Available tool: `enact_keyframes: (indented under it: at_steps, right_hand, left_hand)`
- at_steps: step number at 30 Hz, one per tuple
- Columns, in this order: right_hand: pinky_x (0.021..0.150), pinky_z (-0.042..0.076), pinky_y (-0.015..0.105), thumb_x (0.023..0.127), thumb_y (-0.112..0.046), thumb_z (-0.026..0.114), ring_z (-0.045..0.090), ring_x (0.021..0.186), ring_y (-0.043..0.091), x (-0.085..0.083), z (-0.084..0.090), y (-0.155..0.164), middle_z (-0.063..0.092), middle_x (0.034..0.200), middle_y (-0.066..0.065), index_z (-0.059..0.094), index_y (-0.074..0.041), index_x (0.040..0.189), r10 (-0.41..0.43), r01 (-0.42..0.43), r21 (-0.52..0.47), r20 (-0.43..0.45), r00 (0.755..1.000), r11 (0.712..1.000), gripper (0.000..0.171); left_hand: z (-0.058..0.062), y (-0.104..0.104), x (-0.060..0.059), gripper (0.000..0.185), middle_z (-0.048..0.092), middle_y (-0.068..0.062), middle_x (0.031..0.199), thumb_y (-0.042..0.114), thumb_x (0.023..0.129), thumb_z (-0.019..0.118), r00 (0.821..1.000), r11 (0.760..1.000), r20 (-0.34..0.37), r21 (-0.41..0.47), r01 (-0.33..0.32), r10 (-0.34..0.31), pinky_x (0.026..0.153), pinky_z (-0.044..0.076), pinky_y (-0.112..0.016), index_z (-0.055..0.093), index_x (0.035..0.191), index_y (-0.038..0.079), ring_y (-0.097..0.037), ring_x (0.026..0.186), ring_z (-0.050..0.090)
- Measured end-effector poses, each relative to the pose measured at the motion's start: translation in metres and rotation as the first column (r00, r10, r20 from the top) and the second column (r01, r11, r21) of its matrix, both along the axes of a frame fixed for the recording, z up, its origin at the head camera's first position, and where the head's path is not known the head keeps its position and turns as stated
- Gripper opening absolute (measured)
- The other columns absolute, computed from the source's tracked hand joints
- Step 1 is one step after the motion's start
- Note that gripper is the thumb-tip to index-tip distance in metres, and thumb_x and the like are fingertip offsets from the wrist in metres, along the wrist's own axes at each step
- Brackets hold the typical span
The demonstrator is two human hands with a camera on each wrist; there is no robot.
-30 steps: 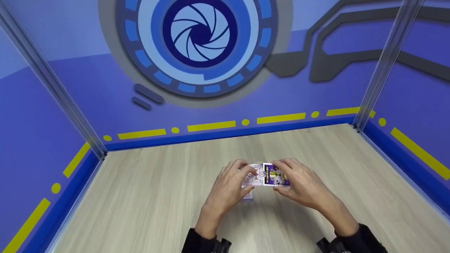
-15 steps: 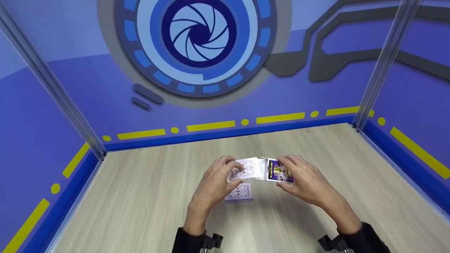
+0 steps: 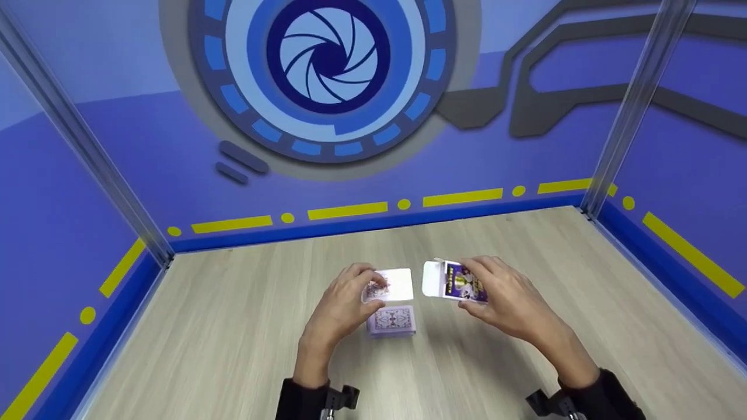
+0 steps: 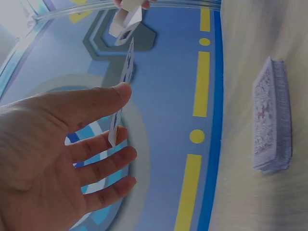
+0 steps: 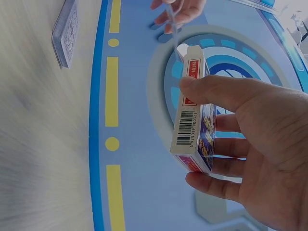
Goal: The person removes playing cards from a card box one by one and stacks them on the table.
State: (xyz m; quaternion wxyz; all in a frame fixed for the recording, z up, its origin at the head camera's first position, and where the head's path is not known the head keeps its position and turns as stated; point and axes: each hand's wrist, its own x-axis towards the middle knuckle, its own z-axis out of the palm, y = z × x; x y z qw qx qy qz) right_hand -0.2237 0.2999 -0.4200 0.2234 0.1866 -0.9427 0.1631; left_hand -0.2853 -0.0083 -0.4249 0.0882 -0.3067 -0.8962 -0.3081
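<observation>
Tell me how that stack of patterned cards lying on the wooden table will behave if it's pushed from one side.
The stack of purple-patterned cards is loose, with no band visible, so it would probably shear and fan out rather than slide whole. The cards look glossy, so likely slippery. It lies flat on the light wooden table, so it is unlikely to tip.

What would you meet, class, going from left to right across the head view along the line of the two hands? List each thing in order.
Left hand → the few cards it pinches → open flap of the card box → card box → right hand. The stack of cards on the table lies below the pinched cards, so its place is unclear.
</observation>
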Motion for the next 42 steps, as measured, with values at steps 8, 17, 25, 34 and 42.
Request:
enact_keyframes:
  at_steps: [8, 17, 25, 34, 42]
  right_hand:
    - [0.082, 0.054, 0.046, 0.078, -0.028, 0.092, 0.062, 0.11, 0.027, 0.0, -0.001, 0.0, 0.064, 0.127, 0.011, 0.061, -0.005, 0.136, 0.003, -0.003, -0.002, -0.002, 1.0, 1.0, 0.07]
    - [0.082, 0.053, 0.046, 0.078, -0.027, 0.091, 0.062, 0.11, 0.027, 0.0, 0.0, -0.001, 0.064, 0.126, 0.011, 0.061, -0.005, 0.136, 0.011, -0.011, 0.004, -0.007, 1.0, 1.0, 0.069]
    - [0.08, 0.053, 0.045, 0.078, -0.026, 0.091, 0.062, 0.107, 0.026, 0.001, 0.0, -0.001, 0.065, 0.124, 0.01, 0.062, -0.006, 0.135, 0.017, -0.018, -0.005, -0.011, 1.0, 1.0, 0.068]
    - [0.079, 0.052, 0.044, 0.078, -0.027, 0.091, 0.063, 0.106, 0.025, 0.001, -0.001, -0.001, 0.065, 0.124, 0.01, 0.062, -0.006, 0.135, 0.02, -0.02, -0.001, -0.012, 1.0, 1.0, 0.067]
    - [0.078, 0.053, 0.043, 0.078, -0.028, 0.091, 0.063, 0.105, 0.025, 0.002, -0.001, 0.0, 0.065, 0.124, 0.01, 0.062, -0.006, 0.135, 0.017, -0.017, 0.001, -0.004, 1.0, 1.0, 0.068]
  left_hand:
    - [-0.016, 0.005, -0.007, 0.024, 0.062, -0.003, 0.126, 0.012, 0.087, 0.083, 0.994, 0.999, 0.107, -0.041, -0.005, 0.01, 0.104, 0.046, -0.047, 0.072, 0.108, 0.014, -0.024, 0.121, 0.057]
    - [-0.035, 0.014, -0.009, 0.024, 0.064, -0.004, 0.122, 0.01, 0.086, 0.083, 0.989, 0.995, 0.143, -0.1, -0.022, 0.036, 0.101, 0.048, -0.046, 0.073, 0.107, 0.012, -0.024, 0.117, 0.059]
    - [-0.049, 0.017, -0.01, 0.024, 0.066, -0.005, 0.117, 0.007, 0.082, 0.083, 0.987, 0.99, 0.149, -0.132, -0.043, 0.063, 0.096, 0.05, -0.047, 0.074, 0.104, 0.009, -0.025, 0.11, 0.061]
    - [-0.057, 0.021, -0.011, 0.027, 0.066, -0.005, 0.116, 0.005, 0.079, 0.081, 0.979, 0.989, 0.191, -0.14, -0.043, 0.069, 0.093, 0.051, -0.046, 0.074, 0.105, 0.009, -0.025, 0.108, 0.061]
    - [-0.062, 0.02, -0.012, 0.028, 0.067, -0.005, 0.112, 0.006, 0.077, 0.085, 0.979, 0.987, 0.192, -0.156, -0.034, 0.064, 0.09, 0.051, -0.046, 0.074, 0.103, 0.01, -0.024, 0.103, 0.061]
